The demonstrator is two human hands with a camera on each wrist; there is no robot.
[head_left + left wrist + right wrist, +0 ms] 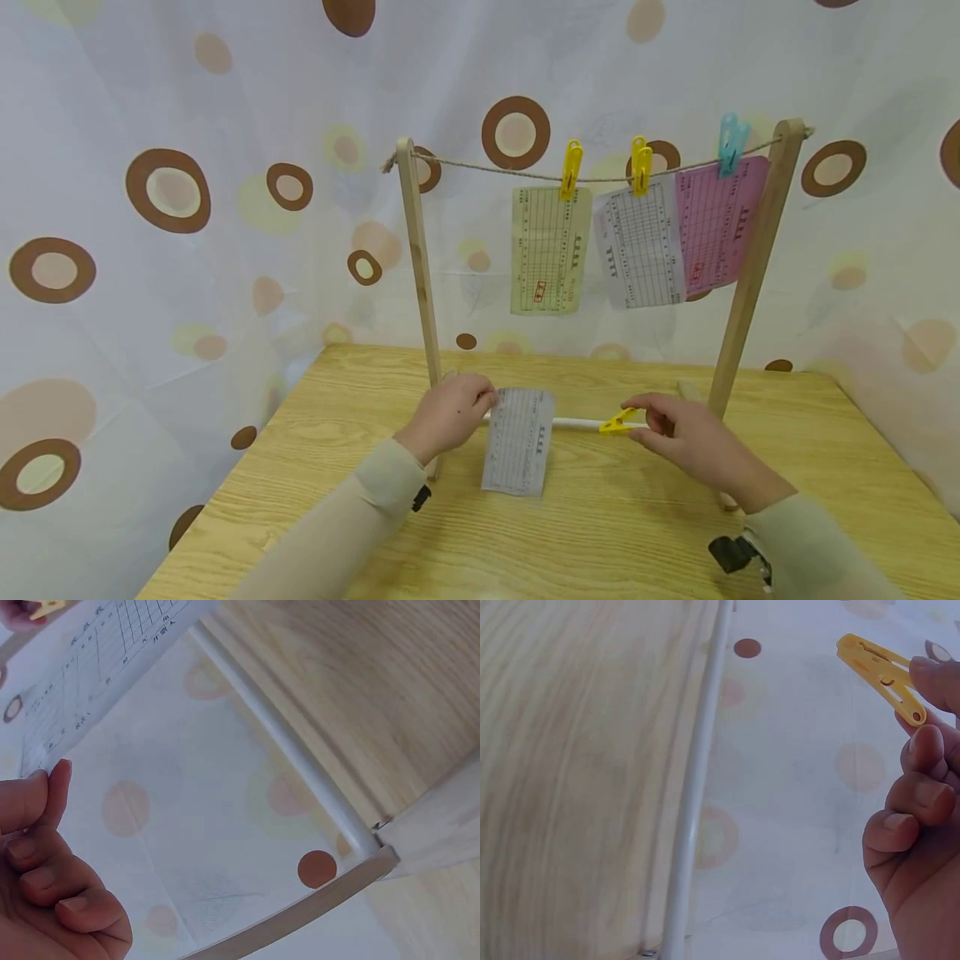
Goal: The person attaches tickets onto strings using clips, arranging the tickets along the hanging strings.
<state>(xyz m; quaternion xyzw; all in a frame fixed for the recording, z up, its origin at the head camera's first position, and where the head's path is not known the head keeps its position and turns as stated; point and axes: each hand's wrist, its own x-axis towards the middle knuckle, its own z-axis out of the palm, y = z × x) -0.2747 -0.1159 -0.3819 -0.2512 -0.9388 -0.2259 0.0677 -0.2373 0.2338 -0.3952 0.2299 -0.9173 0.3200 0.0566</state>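
My left hand [452,414] pinches a white printed slip [517,442] at its upper left corner, and the slip hangs down over the table. In the left wrist view, thumb and forefinger meet at the edge of the slip [97,667]. A yellow clothespin [618,421] is pinched by its handle ends between thumb and forefinger of my right hand [686,437]. Its tip points left toward the slip, some way apart from it. The right wrist view shows the same clothespin [881,679] with the other fingers curled below.
A twine line [495,171] runs between two wooden posts [422,275]. A yellow-green slip [550,258], a white slip [641,250] and a pink slip [716,225] hang from it by two yellow clothespins [571,171] and a blue one [731,146]. A white rod [577,423] joins the posts low down.
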